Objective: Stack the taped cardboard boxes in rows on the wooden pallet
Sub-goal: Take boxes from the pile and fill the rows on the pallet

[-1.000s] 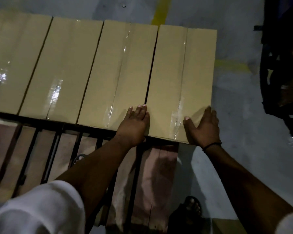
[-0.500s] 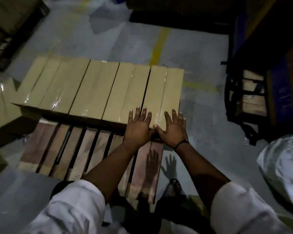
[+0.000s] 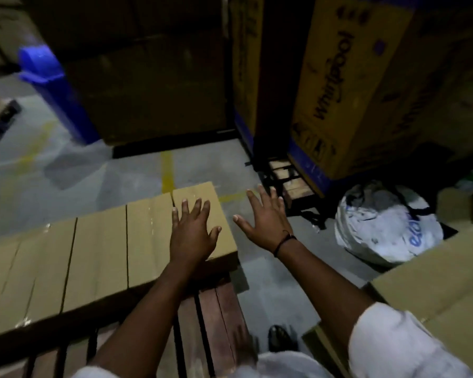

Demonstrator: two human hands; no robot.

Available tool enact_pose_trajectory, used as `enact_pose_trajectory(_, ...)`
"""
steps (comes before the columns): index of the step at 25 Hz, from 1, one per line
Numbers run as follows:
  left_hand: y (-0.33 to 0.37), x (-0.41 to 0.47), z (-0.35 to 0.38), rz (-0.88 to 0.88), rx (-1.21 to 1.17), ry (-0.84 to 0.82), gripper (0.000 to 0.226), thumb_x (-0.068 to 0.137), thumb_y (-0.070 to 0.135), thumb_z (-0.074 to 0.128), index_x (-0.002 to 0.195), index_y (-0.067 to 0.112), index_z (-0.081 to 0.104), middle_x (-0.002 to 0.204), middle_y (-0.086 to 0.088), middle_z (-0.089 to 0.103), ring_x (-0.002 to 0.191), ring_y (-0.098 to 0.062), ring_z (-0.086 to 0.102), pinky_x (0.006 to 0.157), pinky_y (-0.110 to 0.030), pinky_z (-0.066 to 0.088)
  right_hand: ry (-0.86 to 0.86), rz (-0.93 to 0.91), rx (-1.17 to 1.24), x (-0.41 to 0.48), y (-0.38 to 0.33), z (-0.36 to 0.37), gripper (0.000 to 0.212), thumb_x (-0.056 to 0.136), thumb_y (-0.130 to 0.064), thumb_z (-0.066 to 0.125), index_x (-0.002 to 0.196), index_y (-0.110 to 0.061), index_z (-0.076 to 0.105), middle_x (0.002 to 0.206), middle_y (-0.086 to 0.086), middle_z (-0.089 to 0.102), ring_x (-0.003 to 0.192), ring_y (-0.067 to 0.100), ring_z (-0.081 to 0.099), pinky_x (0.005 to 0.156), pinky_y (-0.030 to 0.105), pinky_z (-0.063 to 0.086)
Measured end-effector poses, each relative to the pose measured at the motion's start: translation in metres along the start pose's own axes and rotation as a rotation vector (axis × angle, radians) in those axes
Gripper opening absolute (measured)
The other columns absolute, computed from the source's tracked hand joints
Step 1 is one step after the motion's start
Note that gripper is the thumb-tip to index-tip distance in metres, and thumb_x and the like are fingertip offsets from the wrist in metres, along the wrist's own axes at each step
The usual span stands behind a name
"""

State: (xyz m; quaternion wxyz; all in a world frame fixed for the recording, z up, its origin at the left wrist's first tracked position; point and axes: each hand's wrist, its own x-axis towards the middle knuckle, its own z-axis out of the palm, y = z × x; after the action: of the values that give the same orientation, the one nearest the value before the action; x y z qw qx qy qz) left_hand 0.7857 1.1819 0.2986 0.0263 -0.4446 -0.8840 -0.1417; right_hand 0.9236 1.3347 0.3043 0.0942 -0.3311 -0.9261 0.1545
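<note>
A row of several taped cardboard boxes lies side by side on the wooden pallet, running from the left edge to the middle. My left hand is spread flat over the rightmost box, fingers straight; whether it touches the top I cannot tell. My right hand hovers with fingers spread to the right of that box, over the grey floor, holding nothing.
A large printed carton and dark stacked cartons stand behind. A blue bin is at back left. A white sack lies on the floor at right, with more cardboard boxes at lower right.
Both hands have left the near edge of the last box. The right hand has swung out to the right over the floor. The view has lifted and turned rightward.
</note>
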Motion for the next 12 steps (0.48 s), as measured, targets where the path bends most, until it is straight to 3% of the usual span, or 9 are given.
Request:
enact_pose_trajectory(6,0.044,-0.045,-0.034,0.191,-0.166,0.04,0.074,0.1,0.049,0.057,0.161,0.019,0.029,0.167,-0.004,0.03,0.157,-0.032,0.01,0.127,-0.05,0.003,0.152,0.122,-0.037,-0.081,-0.008,-0.049,0.083,0.096,-0.068,0.048,0.162,-0.023,0.024,0.17,0.011,0.012,0.156,0.038,0.003,0.125,0.055,0.006)
enact_pose_trajectory(12,0.145,-0.074,-0.029,0.444,-0.29,0.005,0.074,0.098,0.049,0.06,0.16,0.02,0.032,0.164,-0.005,0.035,0.156,-0.033,0.015,0.127,-0.049,0.004,0.257,0.344,-0.064,-0.173,0.043,-0.104,0.084,0.096,-0.069,0.049,0.162,-0.025,0.024,0.171,0.008,0.012,0.157,0.038,0.003,0.125,0.058,0.007)
